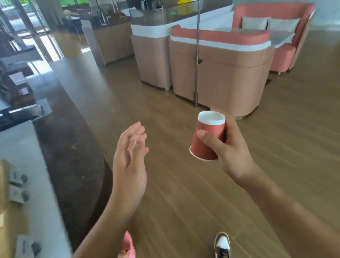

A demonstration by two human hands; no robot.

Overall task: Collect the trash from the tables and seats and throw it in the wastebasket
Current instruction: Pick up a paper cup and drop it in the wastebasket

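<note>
Now the right hand [230,153] curls round a red paper cup [208,143], base up, inside hidden; the left hand [129,165] holds nothing, fingers loosely straight.

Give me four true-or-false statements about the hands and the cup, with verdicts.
1. The right hand grips a red paper cup. True.
2. The left hand holds a napkin. False: it is open, fingers straight, and holds nothing.
3. The cup stands upright on a table. False: it is held in the air above the wooden floor, tipped with its rim downward.
4. Two pink sofas stand beyond the hands. True.
</note>
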